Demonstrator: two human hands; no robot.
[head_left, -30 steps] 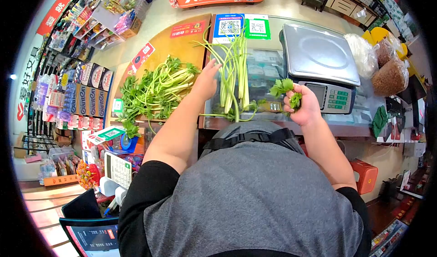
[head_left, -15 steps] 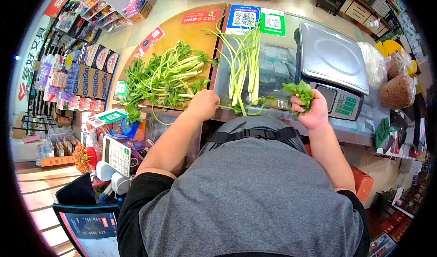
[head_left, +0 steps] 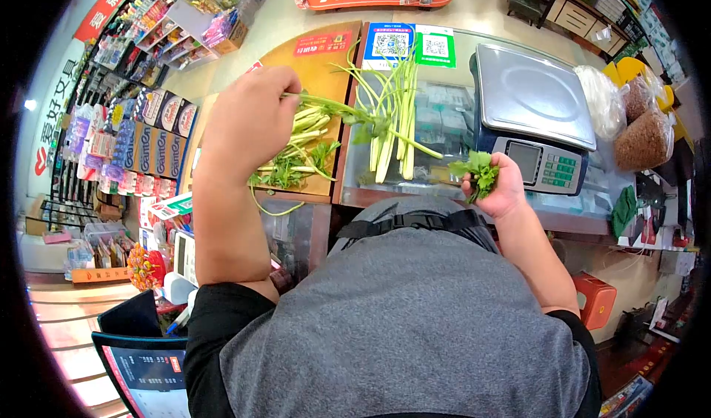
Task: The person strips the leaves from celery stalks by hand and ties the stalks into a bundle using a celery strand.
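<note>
My left hand (head_left: pixel 248 114) is raised over the wooden part of the counter, its fingers closed on a thin celery stalk (head_left: pixel 329 105). That stalk slants right and down, with a few leaves midway, across a row of stripped celery stalks (head_left: pixel 407 114) on the glass top. Under and behind my left hand and forearm lies a pile of leafy celery (head_left: pixel 296 172), partly hidden. At the counter's front edge, my right hand (head_left: pixel 505 188) is closed around a small bunch of green celery leaves (head_left: pixel 480 175).
A digital scale (head_left: pixel 533 99) stands on the glass right of the stalks. Two QR code cards (head_left: pixel 390 45) lie at the back. Clear bags of brown grains (head_left: pixel 644 144) sit far right. Boxes (head_left: pixel 159 144) and a monitor (head_left: pixel 144 377) are on the left.
My left hand has risen from the counter edge, up and left over the pile, and now holds a celery stalk. My right hand still grips the leaves, slightly lower.
</note>
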